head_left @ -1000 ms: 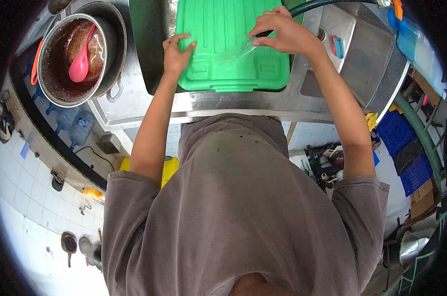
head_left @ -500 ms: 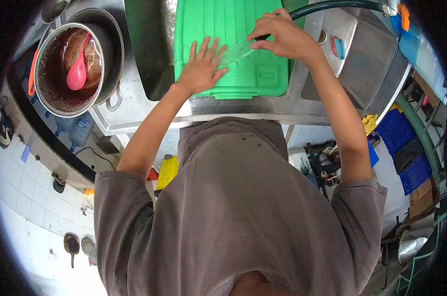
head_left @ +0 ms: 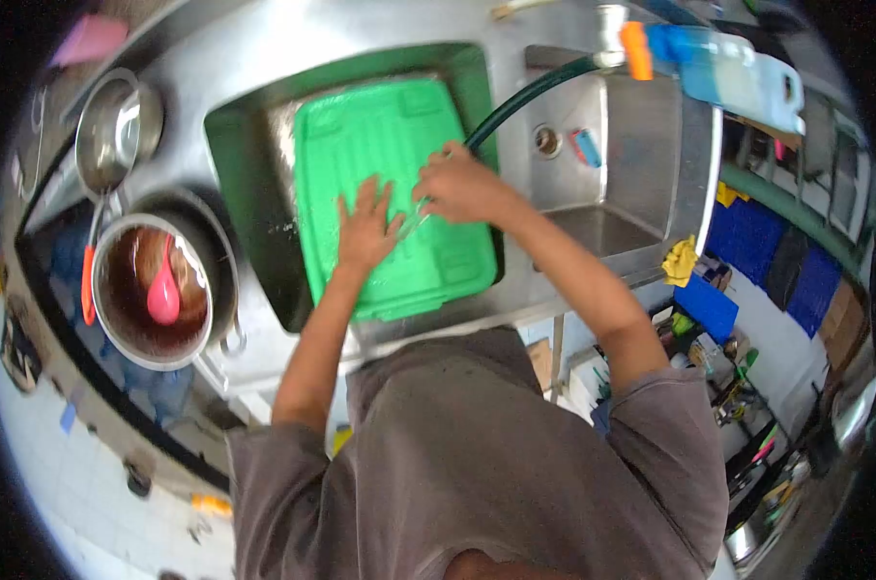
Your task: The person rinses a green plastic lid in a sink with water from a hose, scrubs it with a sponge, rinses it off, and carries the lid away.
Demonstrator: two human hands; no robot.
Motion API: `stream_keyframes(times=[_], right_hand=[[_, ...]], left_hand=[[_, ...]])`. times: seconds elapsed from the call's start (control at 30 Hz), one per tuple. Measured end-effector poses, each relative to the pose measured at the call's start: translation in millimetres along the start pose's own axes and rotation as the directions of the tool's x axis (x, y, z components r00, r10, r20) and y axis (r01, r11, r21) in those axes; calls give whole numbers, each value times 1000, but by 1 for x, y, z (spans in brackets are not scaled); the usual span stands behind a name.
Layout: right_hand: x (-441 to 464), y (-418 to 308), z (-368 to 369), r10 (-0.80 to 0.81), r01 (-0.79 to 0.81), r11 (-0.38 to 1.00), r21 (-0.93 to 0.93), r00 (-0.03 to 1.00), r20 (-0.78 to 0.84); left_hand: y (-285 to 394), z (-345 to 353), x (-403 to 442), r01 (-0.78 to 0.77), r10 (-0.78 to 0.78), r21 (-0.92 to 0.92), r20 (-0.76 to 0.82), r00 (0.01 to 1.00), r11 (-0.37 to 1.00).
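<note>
Since 1 second earlier, the left hand (head_left: 365, 232) had moved from the edge of the green lid (head_left: 385, 135) inward over its face, and my view had swung so that the lid, tilted in the left sink basin (head_left: 240, 174), showed whole. From my remote seat I saw that hand spread, though I couldn't tell how hard it pressed. The right hand (head_left: 462, 186) pinched the end of the dark hose (head_left: 530, 101), and water (head_left: 415, 224) ran from it toward the left fingers. I judged that wet fingers might lose the hose, especially if it tugged against its fitting (head_left: 609, 39). A hard push could have skated the slick lid across the basin, and spray glancing off it might have wet the shirt (head_left: 515, 454) or the surface (head_left: 293, 48).
</note>
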State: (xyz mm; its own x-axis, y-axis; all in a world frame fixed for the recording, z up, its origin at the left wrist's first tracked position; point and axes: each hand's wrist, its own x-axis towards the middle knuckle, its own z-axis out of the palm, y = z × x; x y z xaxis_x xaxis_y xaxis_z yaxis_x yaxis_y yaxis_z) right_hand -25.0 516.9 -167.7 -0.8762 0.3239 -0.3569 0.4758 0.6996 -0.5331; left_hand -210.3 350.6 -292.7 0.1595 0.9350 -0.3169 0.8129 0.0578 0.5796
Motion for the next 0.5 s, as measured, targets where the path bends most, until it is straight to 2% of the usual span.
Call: stream_keyframes(times=[0.03,0.1,0.17,0.23,0.3,0.33,0.4,0.43,0.47,0.5], right_hand=[[0,2,6,5,-6,1000,-28,1000,-16],[1,2,28,37,-44,991,-123,998,-58],[3,-4,47,15,-16,997,-77,1000,-18],[3,-24,44,50,-41,998,-44,976,213],[-9,-27,103,42,-27,993,113,990,-133],[-16,-42,102,92,-70,991,115,975,-201],[-34,-70,88,179,-144,982,126,927,-329],[-42,-77,78,218,-156,967,203,917,-335],[-51,-84,69,257,-163,945,282,906,-338],[-61,-88,64,292,-164,918,360,895,-337]], left_hand=[[7,10,4,148,-138,49,-158,978,988],[33,1,12,31,-31,78,-6,1000,996],[46,-8,10,-78,68,70,129,989,994],[46,-17,12,-192,180,27,243,953,981],[26,3,13,-177,179,-47,35,983,983],[20,11,16,-173,167,-91,-68,984,981],[29,9,24,-160,95,-315,-213,973,936],[36,10,28,-159,43,-424,-270,962,892],[48,4,35,-181,60,-269,-403,913,946],[52,5,39,-151,28,-306,-372,928,940]])
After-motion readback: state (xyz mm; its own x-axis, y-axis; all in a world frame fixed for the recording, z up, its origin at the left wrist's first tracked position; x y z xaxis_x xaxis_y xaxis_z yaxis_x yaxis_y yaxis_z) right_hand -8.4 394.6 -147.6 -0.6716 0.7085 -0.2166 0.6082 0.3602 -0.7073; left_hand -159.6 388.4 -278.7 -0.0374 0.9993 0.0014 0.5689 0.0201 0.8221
